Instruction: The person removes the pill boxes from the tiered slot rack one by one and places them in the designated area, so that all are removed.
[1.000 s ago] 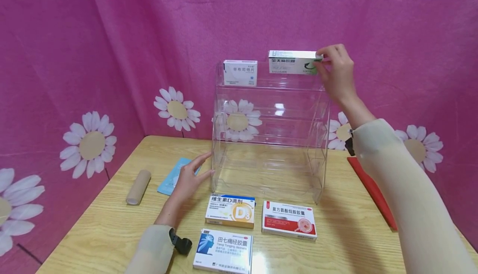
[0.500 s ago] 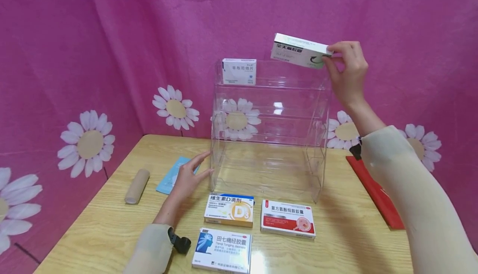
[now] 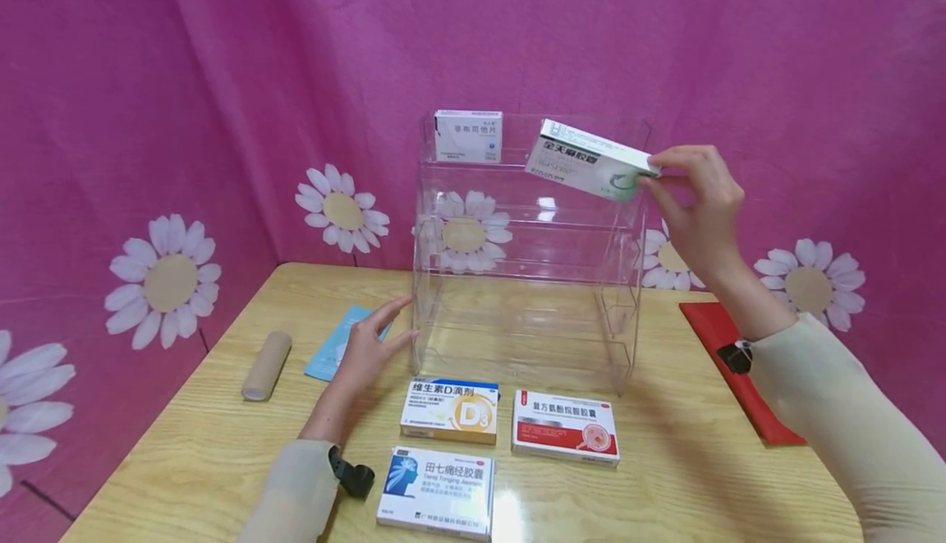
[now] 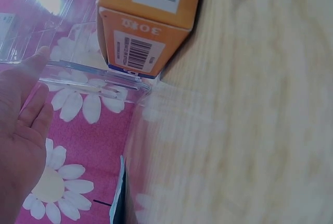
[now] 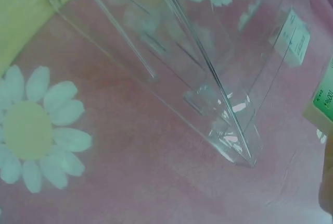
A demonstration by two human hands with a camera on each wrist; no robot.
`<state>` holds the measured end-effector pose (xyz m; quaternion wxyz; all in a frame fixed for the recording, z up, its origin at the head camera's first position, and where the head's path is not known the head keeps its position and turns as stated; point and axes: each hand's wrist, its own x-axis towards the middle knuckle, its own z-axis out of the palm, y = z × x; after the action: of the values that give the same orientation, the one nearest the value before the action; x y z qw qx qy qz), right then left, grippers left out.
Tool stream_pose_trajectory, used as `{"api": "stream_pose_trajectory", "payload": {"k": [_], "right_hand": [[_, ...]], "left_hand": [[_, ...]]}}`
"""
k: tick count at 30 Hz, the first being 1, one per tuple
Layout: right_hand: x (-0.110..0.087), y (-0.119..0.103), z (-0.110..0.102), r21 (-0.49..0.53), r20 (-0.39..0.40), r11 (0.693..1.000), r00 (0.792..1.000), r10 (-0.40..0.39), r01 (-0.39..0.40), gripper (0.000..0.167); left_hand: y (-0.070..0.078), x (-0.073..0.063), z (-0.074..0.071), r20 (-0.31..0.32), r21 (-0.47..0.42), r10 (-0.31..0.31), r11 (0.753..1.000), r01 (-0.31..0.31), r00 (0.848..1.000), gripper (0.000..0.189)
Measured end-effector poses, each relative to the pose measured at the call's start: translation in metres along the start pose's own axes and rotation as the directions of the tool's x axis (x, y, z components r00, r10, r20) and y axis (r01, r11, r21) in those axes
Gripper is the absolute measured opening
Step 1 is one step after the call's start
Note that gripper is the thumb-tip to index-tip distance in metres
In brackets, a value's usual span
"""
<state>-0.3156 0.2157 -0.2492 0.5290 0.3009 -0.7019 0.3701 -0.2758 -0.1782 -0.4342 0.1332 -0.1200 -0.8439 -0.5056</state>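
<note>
My right hand [image 3: 705, 210] pinches a white and green medicine box [image 3: 587, 163] by its right end. The box tilts down to the right and overlaps the upper tiers of a clear tiered display rack [image 3: 517, 274] in the head view. At the right edge of the right wrist view, only the green end of that box [image 5: 323, 99] and a bit of the hand show. My left hand [image 3: 367, 352] touches the rack's left side with relaxed fingers; the left wrist view shows its thumb at the clear edge [image 4: 99, 78]. A smaller white medicine box [image 3: 468, 137] stands on the top tier, left.
Before the rack lie an orange and white vitamin D box [image 3: 449, 411], a red and white medicine box [image 3: 565, 428] and a blue and white one [image 3: 436, 492]. A cardboard tube [image 3: 267, 365] and a blue packet [image 3: 332, 350] lie left, a red folder [image 3: 739, 379] right.
My right hand lifted the white and green box up from the top tier, then brought it lower and tilted it, right end down. The left hand stays at the rack's side.
</note>
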Motion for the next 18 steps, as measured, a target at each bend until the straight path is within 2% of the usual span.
{"api": "stream_pose_trajectory", "payload": {"k": [8, 12, 16, 18], "right_hand": [[-0.039, -0.017, -0.024, 0.053, 0.14, 0.998, 0.99, 0.005, -0.013, 0.035], [-0.061, -0.023, -0.035, 0.058, 0.203, 0.998, 0.979, -0.021, 0.009, 0.025], [-0.084, -0.031, -0.043, 0.079, 0.227, 0.996, 0.973, -0.049, 0.032, 0.049], [-0.094, -0.037, -0.047, 0.082, 0.248, 0.996, 0.967, -0.057, 0.038, 0.051]], "left_hand": [[0.002, -0.001, 0.0, 0.006, 0.004, -0.011, 1.0, 0.011, 1.0, 0.054], [0.002, 0.0, 0.0, 0.009, 0.004, -0.003, 1.0, 0.003, 1.0, 0.055], [0.001, 0.0, 0.001, 0.003, 0.006, 0.003, 1.0, -0.003, 1.0, 0.054], [0.001, 0.0, 0.0, 0.005, 0.004, -0.001, 1.0, 0.001, 1.0, 0.054]]}}
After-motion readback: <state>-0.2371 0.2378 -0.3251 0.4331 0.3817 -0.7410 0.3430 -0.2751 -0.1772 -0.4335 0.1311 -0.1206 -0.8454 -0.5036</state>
